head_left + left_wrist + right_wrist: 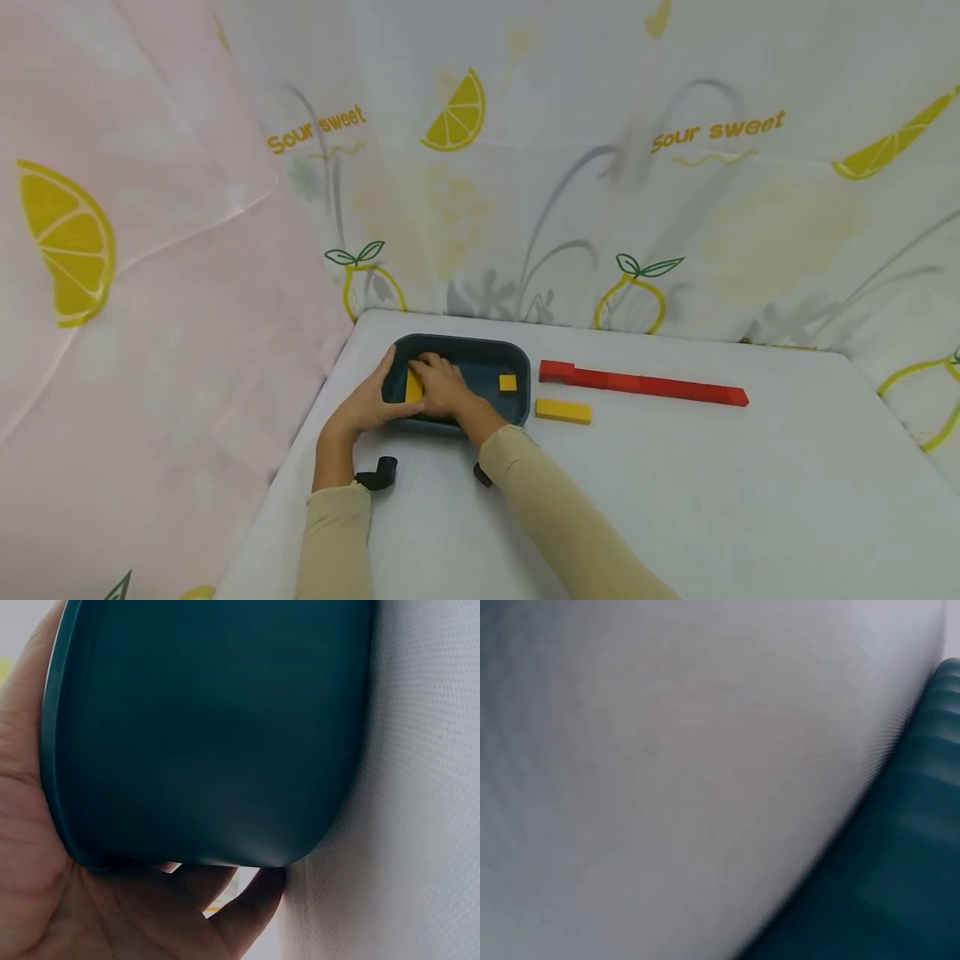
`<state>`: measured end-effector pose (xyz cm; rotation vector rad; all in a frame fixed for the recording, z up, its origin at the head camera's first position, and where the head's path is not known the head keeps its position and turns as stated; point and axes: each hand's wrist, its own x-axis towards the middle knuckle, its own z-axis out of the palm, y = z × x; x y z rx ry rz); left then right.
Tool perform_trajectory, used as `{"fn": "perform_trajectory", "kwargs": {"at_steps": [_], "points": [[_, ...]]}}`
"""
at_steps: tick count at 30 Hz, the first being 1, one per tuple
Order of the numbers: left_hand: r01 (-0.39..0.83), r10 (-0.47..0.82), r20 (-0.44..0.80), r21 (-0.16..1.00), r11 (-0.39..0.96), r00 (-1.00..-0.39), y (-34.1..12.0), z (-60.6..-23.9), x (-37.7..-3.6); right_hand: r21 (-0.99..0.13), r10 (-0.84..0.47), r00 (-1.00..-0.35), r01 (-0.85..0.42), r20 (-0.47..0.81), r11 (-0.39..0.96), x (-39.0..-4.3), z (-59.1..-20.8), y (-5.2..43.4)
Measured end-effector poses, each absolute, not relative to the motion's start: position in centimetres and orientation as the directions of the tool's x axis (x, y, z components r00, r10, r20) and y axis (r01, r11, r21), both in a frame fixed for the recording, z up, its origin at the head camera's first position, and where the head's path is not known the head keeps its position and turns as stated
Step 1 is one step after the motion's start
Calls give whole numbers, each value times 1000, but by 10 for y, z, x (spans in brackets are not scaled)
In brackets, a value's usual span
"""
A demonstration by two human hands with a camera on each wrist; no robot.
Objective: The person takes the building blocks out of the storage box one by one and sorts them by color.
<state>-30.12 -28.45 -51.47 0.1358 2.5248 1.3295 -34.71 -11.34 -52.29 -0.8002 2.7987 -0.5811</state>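
A dark teal rectangular tub (491, 344) stands on the white table. My left hand (372, 398) grips its left end, thumb across the front edge; in the left wrist view the palm lies against the tub's rim (60, 750) and the fingers pass round its side. Inside the tub, my right hand (442, 387) curls its fingers at a yellow block (413, 387) near the left end, covering part of it. A small yellow block (507, 382) lies at the tub's right end. The right wrist view shows the tub's outer wall (900, 862) but no hand.
Right of the tub lie a yellow bar (563, 411) and a long row of red blocks (645, 384). Black wrist mounts (380, 474) sit by both wrists. Lemon-printed cloth (540, 183) rises behind the table, and pinkish cloth (172, 250) on the left.
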Motion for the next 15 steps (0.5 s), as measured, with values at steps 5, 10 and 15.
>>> {"fn": "perform_trajectory", "kwargs": {"at_steps": [5, 10, 15], "points": [[-36, 225, -197, 824, 566, -954, -285, -515, -303, -467, -501, -865, -435, -20, 770, -346, -520, -113], [-34, 231, -190, 837, 547, -954, -286, -514, -304, -474, -440, -898, -383, -12, 793, -349, -522, -114], [-47, 227, -202, 836, 547, -953, -286, -514, -304, -435, -344, -938, -296, -35, 850, -352, -524, -115]]}}
